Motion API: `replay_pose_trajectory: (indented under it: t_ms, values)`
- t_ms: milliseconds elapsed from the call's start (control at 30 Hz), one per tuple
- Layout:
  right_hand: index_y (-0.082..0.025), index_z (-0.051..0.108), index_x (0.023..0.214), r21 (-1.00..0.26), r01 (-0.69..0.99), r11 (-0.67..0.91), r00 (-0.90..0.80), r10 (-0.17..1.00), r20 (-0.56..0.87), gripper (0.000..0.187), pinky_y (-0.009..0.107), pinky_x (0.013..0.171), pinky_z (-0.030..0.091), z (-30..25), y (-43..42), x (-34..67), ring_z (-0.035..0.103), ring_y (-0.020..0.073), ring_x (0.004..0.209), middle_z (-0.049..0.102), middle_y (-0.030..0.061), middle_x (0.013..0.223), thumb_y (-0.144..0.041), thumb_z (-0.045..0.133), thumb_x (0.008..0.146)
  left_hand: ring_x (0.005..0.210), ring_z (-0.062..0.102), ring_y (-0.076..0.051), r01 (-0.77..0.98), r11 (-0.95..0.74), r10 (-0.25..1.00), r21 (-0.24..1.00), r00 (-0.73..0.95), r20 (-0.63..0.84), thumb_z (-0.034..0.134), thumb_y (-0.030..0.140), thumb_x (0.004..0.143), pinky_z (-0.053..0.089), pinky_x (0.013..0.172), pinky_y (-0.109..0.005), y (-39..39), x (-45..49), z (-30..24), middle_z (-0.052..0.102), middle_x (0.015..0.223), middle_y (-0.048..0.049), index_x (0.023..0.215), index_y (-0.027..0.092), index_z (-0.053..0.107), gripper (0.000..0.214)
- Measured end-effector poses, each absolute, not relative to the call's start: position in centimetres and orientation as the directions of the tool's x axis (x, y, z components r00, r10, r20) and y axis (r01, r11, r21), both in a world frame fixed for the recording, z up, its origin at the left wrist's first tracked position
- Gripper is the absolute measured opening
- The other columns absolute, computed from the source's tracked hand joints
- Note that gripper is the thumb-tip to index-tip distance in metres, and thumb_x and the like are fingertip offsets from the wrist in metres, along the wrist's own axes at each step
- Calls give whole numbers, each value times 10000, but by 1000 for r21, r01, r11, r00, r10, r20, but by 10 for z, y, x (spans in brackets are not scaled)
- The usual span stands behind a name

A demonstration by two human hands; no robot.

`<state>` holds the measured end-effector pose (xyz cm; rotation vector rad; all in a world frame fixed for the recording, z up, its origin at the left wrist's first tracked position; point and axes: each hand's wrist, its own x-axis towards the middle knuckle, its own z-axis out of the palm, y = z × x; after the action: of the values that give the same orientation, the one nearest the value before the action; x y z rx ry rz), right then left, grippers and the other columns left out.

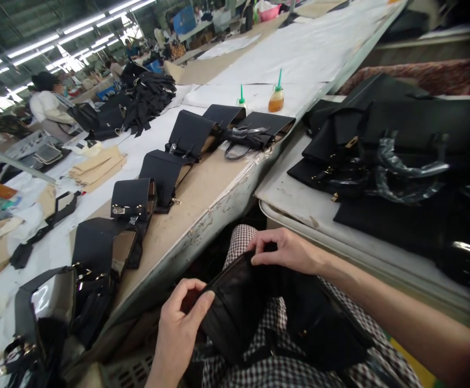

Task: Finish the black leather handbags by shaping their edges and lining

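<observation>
A black leather bag piece [243,307] lies on my lap over checked trousers. My left hand [180,323] pinches its near left edge between thumb and fingers. My right hand [285,250] grips its upper edge, fingers curled over the rim. Both hands are closed on the same piece. Its lower part spreads dark across my right thigh.
A long worktable [202,199] runs away on the left with a row of black bag parts [133,202], a stack of tan pieces [95,167] and two glue bottles [276,97]. A side table [299,199] on the right carries finished black bags [384,145]. A person [47,105] works at far left.
</observation>
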<state>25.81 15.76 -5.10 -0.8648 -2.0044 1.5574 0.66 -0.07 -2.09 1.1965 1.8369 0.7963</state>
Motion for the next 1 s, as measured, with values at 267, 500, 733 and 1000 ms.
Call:
replay_pose_trajectory:
  t_ms: [267,500,733,1000]
  values:
    - [-182,591,616,-938,295,180,-600,800,-35,267,283,702,464,-49,146,257,643,173,763,722,21,868,-346,719,782,772,555,-192,477,233,972,847,-95,-214,610,337,876,426,694,-258,8,9,-16,594,849,-28,928,239,683,133]
    - [-195,570,629,-837,465,290,-522,853,5,251,256,606,415,-48,137,250,579,128,603,679,-15,700,-331,682,808,744,522,-193,541,187,981,820,-53,-188,580,281,870,402,695,-265,14,14,-15,555,782,-17,770,227,598,115]
    - [-199,573,624,-803,537,258,-458,889,-21,216,252,574,385,-49,134,242,554,125,567,640,-30,625,-299,683,781,820,586,-198,493,234,947,838,82,-312,629,379,857,409,724,-265,34,18,-3,654,1002,-46,1155,250,599,326]
    - [-196,581,631,-793,560,239,-441,897,-42,208,244,563,361,-48,132,238,554,118,572,625,-45,608,-299,705,763,537,397,-142,802,12,905,598,245,-347,515,474,904,190,550,-288,84,39,0,487,543,17,555,203,502,442]
